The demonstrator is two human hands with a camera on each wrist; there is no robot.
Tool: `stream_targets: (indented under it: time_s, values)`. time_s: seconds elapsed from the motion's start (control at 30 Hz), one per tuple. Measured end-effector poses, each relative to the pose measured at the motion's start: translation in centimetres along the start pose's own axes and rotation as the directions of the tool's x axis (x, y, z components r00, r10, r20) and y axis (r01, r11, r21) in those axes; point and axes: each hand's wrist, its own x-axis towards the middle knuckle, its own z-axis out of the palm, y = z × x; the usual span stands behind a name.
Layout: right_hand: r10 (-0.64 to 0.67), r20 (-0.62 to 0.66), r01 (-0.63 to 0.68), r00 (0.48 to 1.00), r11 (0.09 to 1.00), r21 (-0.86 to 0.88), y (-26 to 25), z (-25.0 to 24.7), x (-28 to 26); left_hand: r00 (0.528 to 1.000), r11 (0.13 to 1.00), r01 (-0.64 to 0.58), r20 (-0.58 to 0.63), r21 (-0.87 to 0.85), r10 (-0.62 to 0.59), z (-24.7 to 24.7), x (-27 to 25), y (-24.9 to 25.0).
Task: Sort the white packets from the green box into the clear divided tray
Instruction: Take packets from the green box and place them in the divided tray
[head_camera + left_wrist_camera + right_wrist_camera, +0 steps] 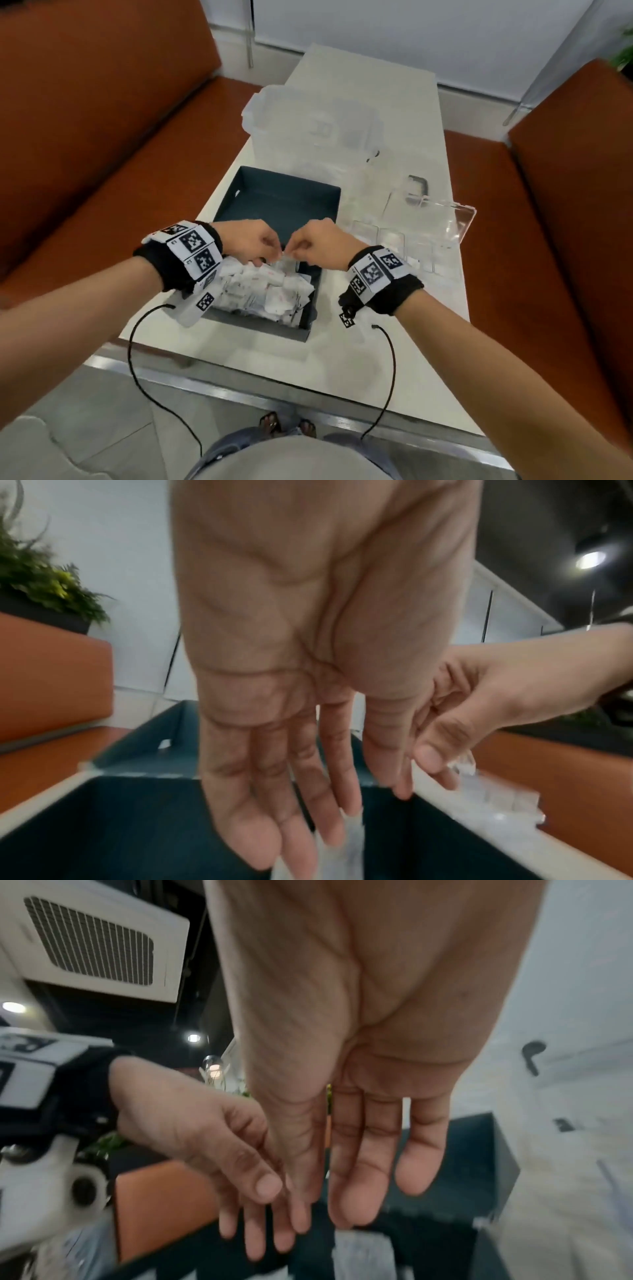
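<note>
Left hand (251, 241): we pinch a white packet (287, 256) — fingers curled.
Right hand (317, 241): we pinch the same packet.
Green box (291, 202): frame centre — packets heaped inside.
Clear divided tray (416, 246): right of box.

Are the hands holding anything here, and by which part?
Both hands, left and right, pinch a white packet between them above the green box, seemingly by opposite edges.

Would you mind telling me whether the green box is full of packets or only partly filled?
Partly filled. The green box has white packets heaped at its near end, while the far end shows bare dark floor.
</note>
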Motion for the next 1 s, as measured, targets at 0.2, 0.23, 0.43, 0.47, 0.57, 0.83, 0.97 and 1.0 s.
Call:
stream_targets:
  time_s: [0.2,0.23,0.43,0.47,0.57,0.83,0.97,1.0]
  values:
    - [0.109,0.216,-0.049,0.970,0.963,-0.266,-1.1,5.9,2.4,0.997,0.956,0.042,-0.080,0.291,-0.019,2.0,-0.4,-3.8]
    - [0.116,0.225,-0.048,0.967,0.957,-0.287,-1.1,6.6,2.7,0.995,0.945,0.054,-0.099,0.324,-0.023,2.3,-0.2,-4.1]
    - [0.135,0.238,-0.064,0.962,0.957,-0.283,-1.0,8.3,3.6,0.996,0.852,0.091,-0.042,0.515,-0.082,3.2,1.7,-4.9]
    - [0.144,0.240,-0.074,0.960,0.957,-0.280,-0.9,8.3,3.6,0.995,0.853,0.094,-0.038,0.514,-0.087,3.2,1.9,-4.9]
    - [0.190,0.237,-0.118,0.953,0.950,-0.289,-0.4,8.4,3.5,0.992,0.847,0.115,-0.015,0.519,-0.125,2.9,2.1,-4.7]
    - [0.328,0.263,-0.207,0.907,0.893,-0.400,-0.6,9.1,3.4,0.990,0.819,0.053,0.079,0.572,-0.120,3.9,2.6,-3.5]
    - [0.315,0.255,-0.202,0.914,0.900,-0.387,-0.9,8.8,3.4,0.990,0.797,0.048,0.075,0.602,-0.116,4.4,1.6,-2.8]
    - [0.299,0.253,-0.193,0.920,0.908,-0.371,-1.0,8.7,3.4,0.992,0.803,0.040,0.072,0.594,-0.103,4.5,1.4,-2.6]
